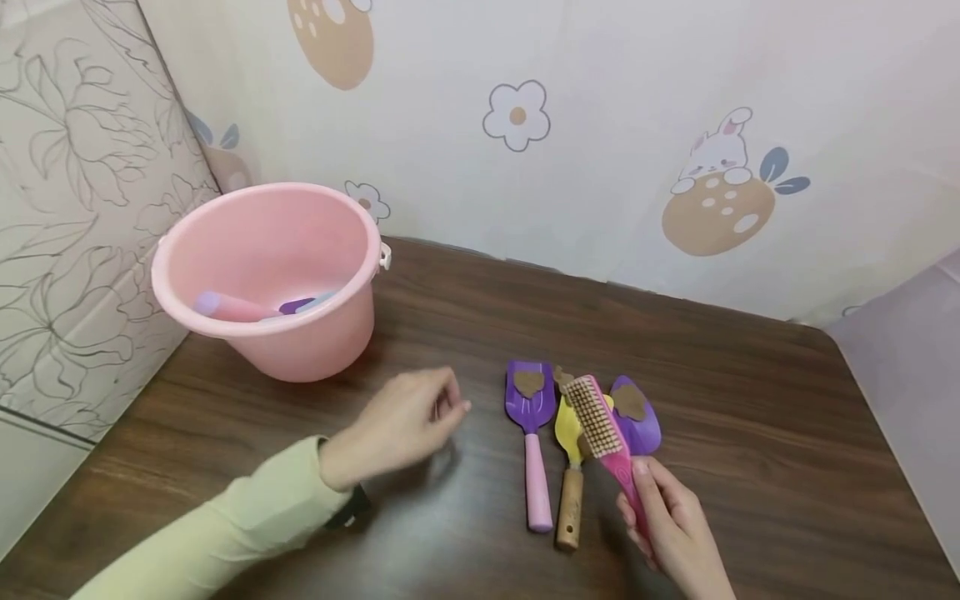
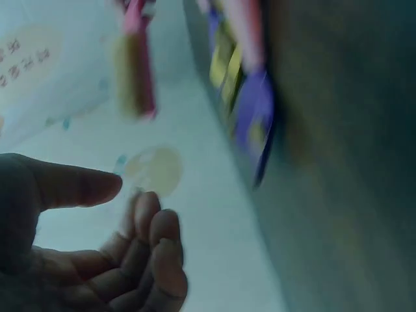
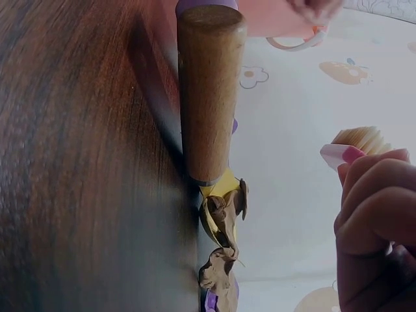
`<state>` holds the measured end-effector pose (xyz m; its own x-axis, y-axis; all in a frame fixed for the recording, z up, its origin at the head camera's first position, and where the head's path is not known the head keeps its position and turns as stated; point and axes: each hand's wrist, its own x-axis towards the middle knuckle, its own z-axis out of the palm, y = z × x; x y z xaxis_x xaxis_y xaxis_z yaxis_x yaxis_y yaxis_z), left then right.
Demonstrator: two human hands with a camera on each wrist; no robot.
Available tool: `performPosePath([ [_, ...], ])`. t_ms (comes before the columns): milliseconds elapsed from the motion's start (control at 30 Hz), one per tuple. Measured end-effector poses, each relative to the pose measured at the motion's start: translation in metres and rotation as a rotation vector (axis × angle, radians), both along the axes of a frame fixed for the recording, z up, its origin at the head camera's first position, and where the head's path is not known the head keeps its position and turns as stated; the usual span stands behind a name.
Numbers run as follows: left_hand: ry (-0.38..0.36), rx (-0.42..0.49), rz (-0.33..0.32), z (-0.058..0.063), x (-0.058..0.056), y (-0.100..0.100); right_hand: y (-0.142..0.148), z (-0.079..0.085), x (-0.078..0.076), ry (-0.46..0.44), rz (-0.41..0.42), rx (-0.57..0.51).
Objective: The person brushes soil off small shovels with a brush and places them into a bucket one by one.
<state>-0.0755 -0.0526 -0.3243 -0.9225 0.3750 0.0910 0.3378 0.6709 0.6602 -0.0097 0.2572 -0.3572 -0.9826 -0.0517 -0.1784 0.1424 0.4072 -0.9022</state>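
Note:
My right hand (image 1: pixel 678 521) grips the pink handle of a brush (image 1: pixel 597 417) with tan bristles, held above the tools. Under it lies a yellow utensil (image 1: pixel 567 429) with a wooden handle, brown clay-like lumps stuck to it. Just left of that is a purple slotted spatula (image 1: pixel 534 408) with a pink handle and a brown lump on its blade. A second purple blade (image 1: pixel 640 427), also smeared brown, is partly hidden behind the brush. My left hand (image 1: pixel 405 425) hovers over the table left of the tools, fingers loosely bent, thumb apart from the fingertips in the left wrist view, holding nothing.
A pink bucket (image 1: pixel 315 350) stands at the back left of the dark wooden table (image 1: pixel 735 375), with a pink-handled item (image 1: pixel 240 308) and something purple inside. A patterned sheet (image 1: pixel 600 158) hangs behind the table. Another flower-patterned surface (image 1: pixel 75 167) borders the left side.

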Motion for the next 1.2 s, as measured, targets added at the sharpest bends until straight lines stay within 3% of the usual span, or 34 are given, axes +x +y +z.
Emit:
performPosePath([
  [167,-0.146,-0.080,-0.046,-0.027,0.015,0.023,-0.002,0.000,0.005,-0.002,-0.008,-0.012],
  [433,-0.249,-0.250,-0.063,-0.047,0.025,0.048,-0.010,0.001,0.008,-0.012,-0.008,-0.042],
  [600,-0.225,-0.307,-0.054,-0.056,0.029,0.062,-0.014,0.000,0.010,-0.023,-0.022,-0.035],
  [833,-0.181,-0.380,-0.044,-0.056,0.036,0.077,-0.019,-0.003,0.012,-0.030,-0.011,-0.037],
  [1033,-0.163,-0.345,-0.072,-0.059,0.041,0.082,-0.022,-0.006,0.015,-0.012,-0.011,-0.052],
  [1200,-0.175,-0.311,-0.040,-0.060,0.041,0.078,-0.025,-0.009,0.015,0.006,0.007,-0.076],
])
